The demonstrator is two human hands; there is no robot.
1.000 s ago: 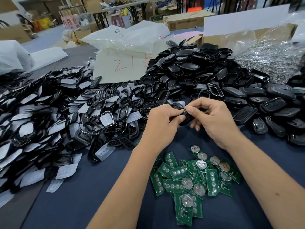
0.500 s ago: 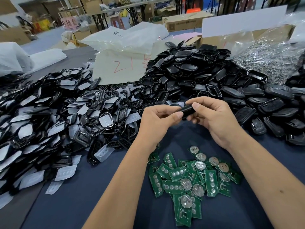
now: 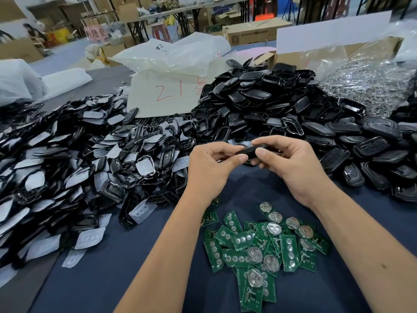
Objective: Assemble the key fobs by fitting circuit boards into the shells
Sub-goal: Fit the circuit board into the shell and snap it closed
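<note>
Since the earlier frame both hands have lifted a little and drawn closer, and the fob now lies crosswise between them rather than end-on.

Head view, hands: left hand [image 3: 211, 164] and right hand [image 3: 286, 162] both pinch the one black fob [image 3: 251, 151], thumbs on the near side, fingers curled round the back. Neither is open; each has hold of an end. Fob is held above the worktop [image 3: 140, 267], near the front of the shell pile [image 3: 270, 105].

Step, as I judge it: pressing shell halves shut over a board. To do it well: keep thumbs opposed to fingers, squeeze along the seam end to end, not just mid. Check edges sit flush before pressing hard; a board sitting skew would likely jam or crack a clip. Keep the fob level so nothing slides inside.

Head view, rest: green boards [image 3: 259, 249] lie in a loose heap on the blue cloth below the wrists, many w/ round silver coin cells up. Left pile [image 3: 67, 159] is frames mixed w/ pale button pads. Bag of shiny metal bits [image 3: 365, 77] far right.

Hard to make out:
- Seam of the fob: hidden by thumbs, so can't tell if it's closed.
- Whether a board is inside: not visible.
- Fingertips behind the fob: hidden.
- One board half under the left forearm.
- Right pile cut off at frame edge.
- Metal bits too small to ID.
- Bag writing reads "21", rest unclear.
</note>
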